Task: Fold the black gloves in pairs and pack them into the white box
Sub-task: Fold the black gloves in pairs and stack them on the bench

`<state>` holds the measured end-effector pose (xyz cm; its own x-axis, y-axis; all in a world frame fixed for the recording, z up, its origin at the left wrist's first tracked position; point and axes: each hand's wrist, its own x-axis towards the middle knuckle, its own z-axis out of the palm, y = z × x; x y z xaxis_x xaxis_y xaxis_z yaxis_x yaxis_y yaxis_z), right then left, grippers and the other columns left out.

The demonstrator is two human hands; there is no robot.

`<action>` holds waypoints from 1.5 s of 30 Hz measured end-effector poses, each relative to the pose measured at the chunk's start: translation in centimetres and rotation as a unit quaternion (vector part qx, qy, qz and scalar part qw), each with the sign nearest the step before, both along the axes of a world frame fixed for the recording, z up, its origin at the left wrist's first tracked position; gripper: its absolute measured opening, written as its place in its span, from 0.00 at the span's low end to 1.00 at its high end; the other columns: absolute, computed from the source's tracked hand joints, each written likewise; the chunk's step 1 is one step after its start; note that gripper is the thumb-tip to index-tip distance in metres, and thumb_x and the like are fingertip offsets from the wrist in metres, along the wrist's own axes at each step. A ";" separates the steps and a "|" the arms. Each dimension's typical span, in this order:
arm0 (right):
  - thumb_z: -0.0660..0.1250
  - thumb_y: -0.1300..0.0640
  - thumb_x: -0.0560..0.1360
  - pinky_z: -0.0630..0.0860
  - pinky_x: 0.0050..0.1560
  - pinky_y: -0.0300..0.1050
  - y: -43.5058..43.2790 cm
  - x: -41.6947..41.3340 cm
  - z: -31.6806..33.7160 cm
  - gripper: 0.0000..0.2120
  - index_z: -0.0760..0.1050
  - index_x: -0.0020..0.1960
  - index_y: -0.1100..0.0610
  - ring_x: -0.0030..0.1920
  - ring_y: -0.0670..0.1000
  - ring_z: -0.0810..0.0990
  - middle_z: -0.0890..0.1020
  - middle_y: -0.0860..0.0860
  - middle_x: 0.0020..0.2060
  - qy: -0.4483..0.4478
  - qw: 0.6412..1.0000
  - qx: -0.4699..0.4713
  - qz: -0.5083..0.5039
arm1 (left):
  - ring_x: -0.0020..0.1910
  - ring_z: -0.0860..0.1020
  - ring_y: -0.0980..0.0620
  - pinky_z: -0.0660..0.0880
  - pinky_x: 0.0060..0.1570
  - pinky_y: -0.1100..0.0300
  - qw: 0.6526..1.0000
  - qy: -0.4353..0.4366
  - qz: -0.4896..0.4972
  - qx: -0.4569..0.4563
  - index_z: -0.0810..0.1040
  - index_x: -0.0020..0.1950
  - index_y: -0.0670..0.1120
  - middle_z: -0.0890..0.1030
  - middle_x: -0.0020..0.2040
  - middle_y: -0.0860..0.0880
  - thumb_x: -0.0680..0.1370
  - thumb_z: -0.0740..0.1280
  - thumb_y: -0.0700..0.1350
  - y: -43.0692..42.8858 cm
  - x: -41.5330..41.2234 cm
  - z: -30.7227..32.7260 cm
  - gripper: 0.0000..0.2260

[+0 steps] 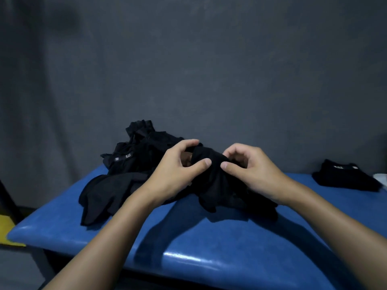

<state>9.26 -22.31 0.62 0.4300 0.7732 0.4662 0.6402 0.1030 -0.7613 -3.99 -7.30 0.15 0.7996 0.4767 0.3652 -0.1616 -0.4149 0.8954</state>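
Observation:
A black glove bundle (215, 185) lies at the middle of the blue padded table (209, 237). My left hand (178, 170) and my right hand (249, 168) both pinch its raised top edge between thumb and curled fingers. Behind and to the left sprawls a loose pile of black gloves (129, 164), one showing a small white label. A folded black glove stack (345, 176) rests at the table's right edge. A sliver of something white (381, 177), perhaps the box, shows at the far right edge, mostly out of frame.
A dark grey wall (188, 70) stands close behind the table. On the left, past the table's rounded edge, a dark post (8, 197) and a yellow surface (6, 229) sit lower down. Bare blue padding lies in front of my hands.

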 end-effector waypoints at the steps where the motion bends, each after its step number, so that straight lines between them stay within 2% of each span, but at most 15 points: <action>1: 0.68 0.64 0.76 0.76 0.46 0.48 -0.8 0.3 0.1 0.02 0.77 0.46 0.59 0.41 0.47 0.79 0.82 0.54 0.40 -0.001 1.000 -0.003 -0.003 | 0.49 0.84 0.55 0.79 0.45 0.63 1.000 -0.001 -0.016 -0.001 0.78 0.64 0.47 0.86 0.50 0.49 0.77 0.73 0.42 -0.6 0.5 0.1 0.16; 3: 0.70 0.63 0.75 0.77 0.48 0.47 -2.3 0.9 0.2 0.03 0.77 0.48 0.58 0.43 0.48 0.80 0.83 0.56 0.43 0.008 1.000 0.003 -0.014 | 0.47 0.85 0.52 0.81 0.48 0.58 0.999 -0.008 -0.048 0.002 0.81 0.57 0.44 0.86 0.48 0.48 0.78 0.71 0.39 -1.7 1.6 0.2 0.08; 6: 0.73 0.61 0.73 0.77 0.51 0.41 -5.1 2.3 0.0 0.11 0.78 0.54 0.56 0.47 0.47 0.81 0.84 0.54 0.47 0.047 0.998 -0.003 -0.035 | 0.42 0.84 0.50 0.80 0.42 0.58 0.998 -0.033 -0.058 -0.004 0.79 0.51 0.40 0.86 0.44 0.46 0.78 0.70 0.38 -3.2 2.9 0.6 0.04; 10: 0.70 0.63 0.75 0.76 0.43 0.45 -8.3 3.9 -0.6 0.04 0.80 0.50 0.59 0.39 0.49 0.79 0.83 0.53 0.40 0.073 0.994 -0.001 -0.080 | 0.33 0.80 0.53 0.76 0.31 0.58 0.998 -0.031 -0.046 0.000 0.76 0.47 0.42 0.82 0.36 0.49 0.79 0.69 0.37 -4.6 4.7 0.9 0.03; 15: 0.68 0.63 0.77 0.77 0.43 0.47 -10.1 5.2 -0.4 0.02 0.79 0.47 0.61 0.38 0.50 0.80 0.82 0.54 0.38 0.177 0.969 0.094 -0.144 | 0.33 0.78 0.53 0.75 0.38 0.58 0.998 0.006 -0.060 -0.019 0.74 0.42 0.44 0.80 0.32 0.50 0.78 0.71 0.38 -6.2 6.8 0.5 0.08; 18: 0.69 0.63 0.75 0.78 0.44 0.48 -10.5 5.6 -0.4 0.04 0.79 0.50 0.59 0.39 0.51 0.79 0.81 0.54 0.38 0.218 0.954 0.123 -0.167 | 0.36 0.77 0.52 0.74 0.39 0.59 0.995 0.029 -0.095 -0.017 0.74 0.43 0.44 0.80 0.34 0.49 0.79 0.69 0.40 -6.9 7.5 0.5 0.06; 21: 0.69 0.63 0.75 0.78 0.42 0.44 -10.9 5.8 -0.2 0.05 0.79 0.51 0.59 0.39 0.50 0.80 0.81 0.54 0.40 0.222 0.956 0.107 -0.161 | 0.36 0.76 0.55 0.72 0.36 0.66 0.992 0.027 -0.127 -0.004 0.76 0.47 0.45 0.80 0.37 0.52 0.77 0.72 0.41 -7.5 7.9 0.7 0.05; 25: 0.69 0.64 0.75 0.79 0.41 0.40 -11.2 5.4 0.0 0.07 0.78 0.53 0.59 0.39 0.47 0.81 0.82 0.52 0.41 0.204 0.966 0.093 -0.130 | 0.44 0.84 0.54 0.79 0.42 0.63 0.986 0.051 -0.154 0.037 0.82 0.53 0.45 0.86 0.46 0.50 0.76 0.73 0.41 -8.3 8.4 0.6 0.07; 26: 0.69 0.64 0.75 0.79 0.42 0.40 -11.2 5.4 0.0 0.08 0.78 0.54 0.58 0.39 0.47 0.81 0.82 0.52 0.41 0.199 0.967 0.091 -0.130 | 0.44 0.84 0.53 0.80 0.43 0.62 0.985 0.059 -0.153 0.052 0.83 0.52 0.45 0.87 0.46 0.50 0.76 0.73 0.42 -8.6 8.5 0.6 0.05; 28: 0.69 0.62 0.76 0.79 0.42 0.41 -11.2 5.5 -0.2 0.10 0.77 0.56 0.57 0.39 0.47 0.81 0.82 0.51 0.41 0.210 0.965 0.092 -0.128 | 0.37 0.83 0.55 0.78 0.36 0.63 0.986 0.060 -0.144 0.059 0.84 0.48 0.44 0.86 0.40 0.49 0.78 0.71 0.42 -8.8 8.7 0.4 0.03; 32: 0.70 0.56 0.74 0.79 0.46 0.41 -11.6 5.8 -0.6 0.19 0.73 0.63 0.53 0.45 0.49 0.84 0.85 0.54 0.45 0.282 0.949 0.115 -0.084 | 0.31 0.79 0.57 0.73 0.30 0.67 0.995 0.001 -0.095 0.025 0.83 0.44 0.43 0.83 0.34 0.50 0.79 0.69 0.39 -8.7 8.7 0.4 0.05; 36: 0.69 0.67 0.74 0.81 0.52 0.45 -11.4 5.6 -1.0 0.15 0.75 0.60 0.61 0.52 0.52 0.83 0.83 0.59 0.52 0.258 0.958 0.114 -0.050 | 0.31 0.80 0.57 0.72 0.29 0.68 0.995 -0.025 -0.095 -0.016 0.81 0.49 0.41 0.84 0.36 0.50 0.81 0.66 0.38 -8.5 8.2 0.5 0.05; 39: 0.67 0.69 0.75 0.79 0.55 0.57 -11.0 5.5 -1.2 0.07 0.77 0.53 0.66 0.49 0.55 0.82 0.82 0.64 0.49 0.213 0.967 0.100 -0.093 | 0.39 0.83 0.52 0.79 0.36 0.61 0.991 0.009 -0.132 -0.029 0.79 0.53 0.40 0.86 0.43 0.47 0.80 0.67 0.37 -8.4 7.9 0.4 0.04; 41: 0.67 0.68 0.76 0.78 0.55 0.61 -10.8 5.4 -1.2 0.05 0.77 0.51 0.67 0.46 0.56 0.82 0.83 0.62 0.46 0.210 0.967 0.101 -0.102 | 0.46 0.85 0.47 0.82 0.46 0.53 0.988 0.018 -0.148 -0.037 0.76 0.58 0.44 0.86 0.48 0.44 0.78 0.69 0.37 -8.3 7.8 0.3 0.10; 45: 0.66 0.67 0.77 0.81 0.47 0.52 -10.6 5.3 -1.3 0.06 0.80 0.50 0.62 0.44 0.54 0.83 0.84 0.58 0.43 0.203 0.970 0.098 -0.087 | 0.51 0.84 0.43 0.82 0.53 0.51 0.983 -0.013 -0.181 -0.011 0.73 0.66 0.54 0.85 0.49 0.42 0.79 0.67 0.34 -8.4 7.6 0.0 0.20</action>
<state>14.52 -32.94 -0.65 0.7251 0.5862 0.3613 0.3119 0.1883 -0.9313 3.62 -15.66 0.20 0.9088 0.1699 0.3811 -0.3189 -0.3063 0.8969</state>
